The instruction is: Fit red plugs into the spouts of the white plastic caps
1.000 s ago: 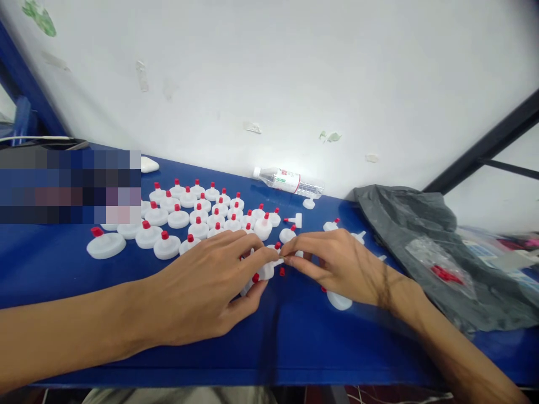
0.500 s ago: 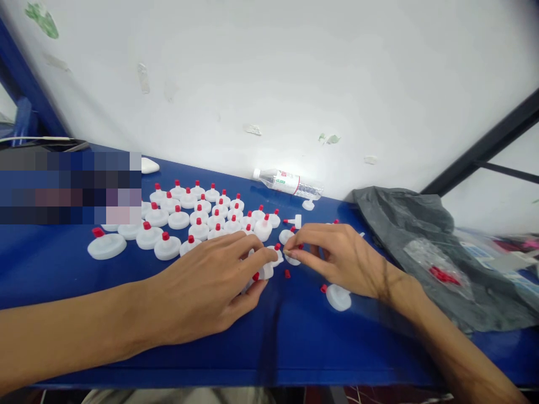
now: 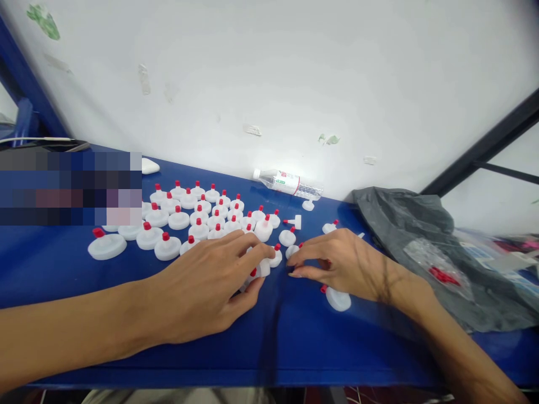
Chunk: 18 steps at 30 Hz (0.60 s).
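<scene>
My left hand (image 3: 214, 278) is closed around white plastic nozzle caps (image 3: 263, 268), with a red tip (image 3: 253, 272) showing between thumb and fingers; how many it holds is hidden. To its right, my right hand (image 3: 332, 261) is low over the table, index finger and thumb in a pinch. What is between those fingertips is hidden, and a bit of red shows behind the fingers. A red-tipped nozzle cap (image 3: 275, 256) stands between the hands, and another (image 3: 291, 251) is partly behind the right fingers. Below the right hand, a white cap (image 3: 339, 299) lies tilted.
Several red-tipped nozzle caps (image 3: 199, 229) stand in rows at left on the blue table (image 3: 202, 356). A clear bottle (image 3: 286, 182) lies along the wall. At right, a bag of red pieces (image 3: 442, 272) rests on a grey plastic sheet (image 3: 391, 224).
My right hand has come down and slightly toward me, over the spot where a small loose red cap lay; that cap is now out of sight. My left hand has shifted slightly left.
</scene>
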### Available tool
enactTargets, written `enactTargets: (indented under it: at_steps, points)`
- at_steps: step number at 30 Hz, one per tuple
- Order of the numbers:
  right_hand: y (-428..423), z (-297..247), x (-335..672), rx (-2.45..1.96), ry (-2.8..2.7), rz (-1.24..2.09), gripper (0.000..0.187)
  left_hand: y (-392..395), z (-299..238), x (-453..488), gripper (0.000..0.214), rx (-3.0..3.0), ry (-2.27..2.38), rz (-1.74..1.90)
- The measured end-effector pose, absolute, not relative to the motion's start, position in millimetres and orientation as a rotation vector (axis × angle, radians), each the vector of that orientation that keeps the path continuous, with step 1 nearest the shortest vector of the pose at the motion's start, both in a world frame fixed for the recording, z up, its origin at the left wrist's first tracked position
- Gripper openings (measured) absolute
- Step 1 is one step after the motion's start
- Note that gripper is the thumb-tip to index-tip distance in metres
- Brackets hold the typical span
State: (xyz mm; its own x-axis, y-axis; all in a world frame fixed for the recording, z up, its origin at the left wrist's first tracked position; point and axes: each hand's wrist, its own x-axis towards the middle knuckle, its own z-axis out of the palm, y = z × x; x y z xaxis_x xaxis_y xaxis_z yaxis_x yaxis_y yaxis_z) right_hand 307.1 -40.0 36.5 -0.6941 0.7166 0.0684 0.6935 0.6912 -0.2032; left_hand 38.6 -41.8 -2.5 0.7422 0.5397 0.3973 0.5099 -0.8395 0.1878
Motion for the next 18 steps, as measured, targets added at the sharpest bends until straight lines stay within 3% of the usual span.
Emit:
enactTargets:
  at_steps: [18]
  points:
    - [-38.2,36.7,308.3,-1.100,-2.775,0.514,0.015,-41.0,-2.8,38.1,0.022,2.804,0.739,0.891]
